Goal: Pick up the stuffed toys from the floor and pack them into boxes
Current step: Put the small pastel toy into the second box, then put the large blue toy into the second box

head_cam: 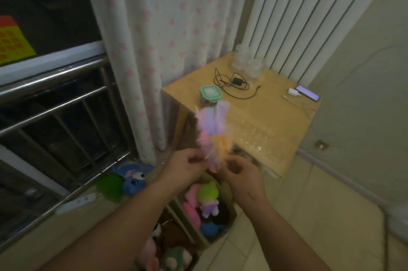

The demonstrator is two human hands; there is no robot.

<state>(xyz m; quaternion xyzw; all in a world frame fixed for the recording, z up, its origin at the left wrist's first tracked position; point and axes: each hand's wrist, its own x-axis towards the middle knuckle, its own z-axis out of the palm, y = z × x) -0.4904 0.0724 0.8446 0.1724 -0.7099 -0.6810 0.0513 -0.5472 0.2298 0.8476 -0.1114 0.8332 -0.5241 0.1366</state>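
- While the left hand (pixel 187 167) and right hand (pixel 240 172) pinch its lower end, the pastel plush toy (pixel 212 129) sticks up above the toy-filled box (pixel 189 228).
- It looks light, soft and floppy; gripping round the body seems surer.

Facing the desk (pixel 265 120) close ahead, with the curtain (pixel 154 49) and railing (pixel 55 94) closing off the left. Finding open air around the pastel toy (pixel 212 133), over toy-crowded boxes (pixel 230 215). Meeting a blue toy (pixel 134 180) and a green toy (pixel 110 184) by the railing. Leaving bare floor (pixel 287 193) passable on the right.
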